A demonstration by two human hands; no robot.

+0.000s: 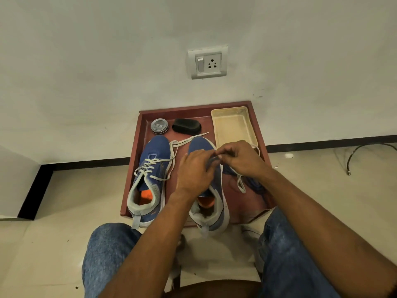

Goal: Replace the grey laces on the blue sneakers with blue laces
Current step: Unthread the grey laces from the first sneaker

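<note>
While two blue sneakers are sitting side by side on the red-brown tabletop [137, 147], both hands are working over the right sneaker [217, 203]. The left hand [194, 168] is lying across its lacing with fingers curled, and the right hand [240, 157] is meeting it fingertip to fingertip; each grip is narrow, pinching the grey lace [241, 182] where the two hands join. One loose loop of that lace is hanging just below the right hand, over a dark blue bundle [254, 183], possibly the blue laces, though the wrist is covering much of it. To the left of the left hand, the left sneaker [150, 175] is carrying its own grey lace [171, 155], partly loosened. Beyond the hands are standing one round tin [159, 126], one black brush [186, 126] and one cream tray [233, 125]. Both forearms are blocking the right sneaker's eyelets.
</note>
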